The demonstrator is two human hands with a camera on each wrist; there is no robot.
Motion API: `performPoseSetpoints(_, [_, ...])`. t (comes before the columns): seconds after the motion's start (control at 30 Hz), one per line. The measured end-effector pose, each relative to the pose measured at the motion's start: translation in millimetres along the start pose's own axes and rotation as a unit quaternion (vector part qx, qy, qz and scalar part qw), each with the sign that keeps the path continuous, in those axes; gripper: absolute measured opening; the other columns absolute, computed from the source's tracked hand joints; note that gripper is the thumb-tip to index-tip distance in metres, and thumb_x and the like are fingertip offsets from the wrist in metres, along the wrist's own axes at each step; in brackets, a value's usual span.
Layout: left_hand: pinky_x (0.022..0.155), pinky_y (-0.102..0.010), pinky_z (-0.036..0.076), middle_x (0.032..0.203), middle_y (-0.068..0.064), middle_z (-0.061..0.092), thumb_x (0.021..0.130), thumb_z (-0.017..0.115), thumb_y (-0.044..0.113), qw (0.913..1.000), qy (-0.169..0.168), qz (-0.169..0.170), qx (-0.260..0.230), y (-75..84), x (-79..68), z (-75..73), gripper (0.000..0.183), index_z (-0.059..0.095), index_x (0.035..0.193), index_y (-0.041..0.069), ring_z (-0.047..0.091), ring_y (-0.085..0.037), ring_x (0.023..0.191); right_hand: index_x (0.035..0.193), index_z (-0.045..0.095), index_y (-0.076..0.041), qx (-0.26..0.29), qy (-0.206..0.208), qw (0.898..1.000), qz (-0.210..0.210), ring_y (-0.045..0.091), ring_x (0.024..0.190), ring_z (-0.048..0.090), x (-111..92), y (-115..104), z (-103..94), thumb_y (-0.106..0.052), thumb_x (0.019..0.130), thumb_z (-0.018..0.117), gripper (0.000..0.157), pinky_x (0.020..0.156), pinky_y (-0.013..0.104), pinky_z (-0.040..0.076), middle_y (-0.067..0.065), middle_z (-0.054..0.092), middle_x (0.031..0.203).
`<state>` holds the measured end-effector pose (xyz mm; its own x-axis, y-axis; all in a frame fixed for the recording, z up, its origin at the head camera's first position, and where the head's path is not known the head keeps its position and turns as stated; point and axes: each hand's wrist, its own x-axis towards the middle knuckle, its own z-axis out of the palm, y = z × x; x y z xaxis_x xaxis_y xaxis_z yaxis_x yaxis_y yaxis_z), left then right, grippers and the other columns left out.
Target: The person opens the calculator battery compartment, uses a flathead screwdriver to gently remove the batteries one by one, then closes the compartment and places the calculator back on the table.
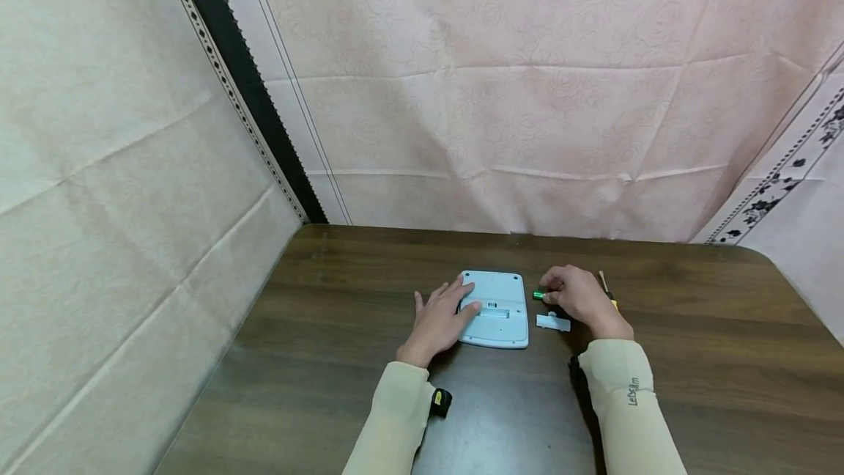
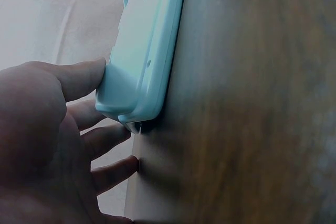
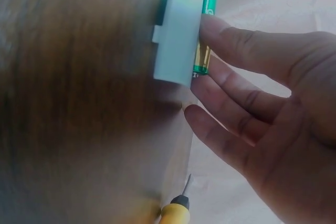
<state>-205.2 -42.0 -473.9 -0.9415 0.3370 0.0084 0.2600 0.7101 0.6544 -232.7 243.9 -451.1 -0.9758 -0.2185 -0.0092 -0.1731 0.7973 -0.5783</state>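
Observation:
A light-blue flat device (image 1: 496, 328) lies on the table with its back up and a battery slot (image 1: 493, 313) uncovered. My left hand (image 1: 438, 325) rests on its left side, thumb and index finger on the back, the other fingers spread at the edge and beside it. In the left wrist view the thumb touches the device (image 2: 137, 56) near its corner. To the right of the device, my right hand (image 1: 580, 299) pinches a green and gold battery (image 3: 208, 4) between thumb and fingers. Close below the battery lies the light-blue battery cover (image 1: 552, 323).
A screwdriver (image 3: 177, 211) with a yellow and black handle lies just right of my right hand, partly hidden by it in the head view. The brown wooden table (image 1: 369, 262) ends at a pale cloth curtain (image 1: 527, 130) behind and on the left.

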Motion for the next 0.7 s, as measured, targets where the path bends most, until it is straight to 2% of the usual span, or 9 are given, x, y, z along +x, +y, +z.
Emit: performPoseSetpoints(0.7, [0.122, -0.072, -0.002, 0.172, -0.001, 0.033, 0.113, 0.049, 0.045, 1.0000, -0.003, -0.004, 0.003, 1.1, 0.0, -0.5, 0.054, 0.050, 0.161, 0.020, 0.028, -0.032, 0.158, 0.113, 0.073, 0.003, 0.004, -0.004, 1.000, -0.003, 0.038, 0.102, 0.066, -6.9, -2.8, -1.6, 0.001, 0.096, 0.075, 0.018, 0.088, 0.058, 0.055, 0.018, 0.070, 0.107])
